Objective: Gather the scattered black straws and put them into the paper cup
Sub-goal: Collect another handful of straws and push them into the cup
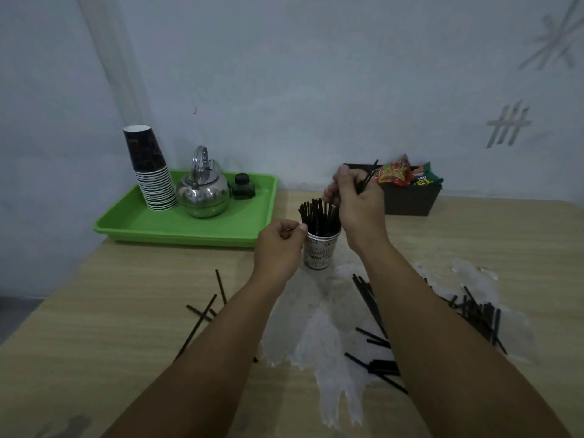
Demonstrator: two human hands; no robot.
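Observation:
A printed paper cup [319, 251] stands mid-table with several black straws [317, 216] upright in it. My right hand [360, 203] hovers just above and behind the cup, shut on a black straw [368, 177] that sticks up past the fingers. My left hand [279, 245] sits beside the cup's left rim with fingers curled; nothing shows in it. Loose black straws lie on the table: a few at the left [205, 311], several at the right [477, 311] and more near my right forearm [376, 361].
A green tray [189, 226] at the back left carries a stack of paper cups [151, 172], a steel kettle [203, 189] and a small dark jar [242, 186]. A dark box [410, 197] with snack packets stands against the wall. White worn patches [328, 343] mark the tabletop.

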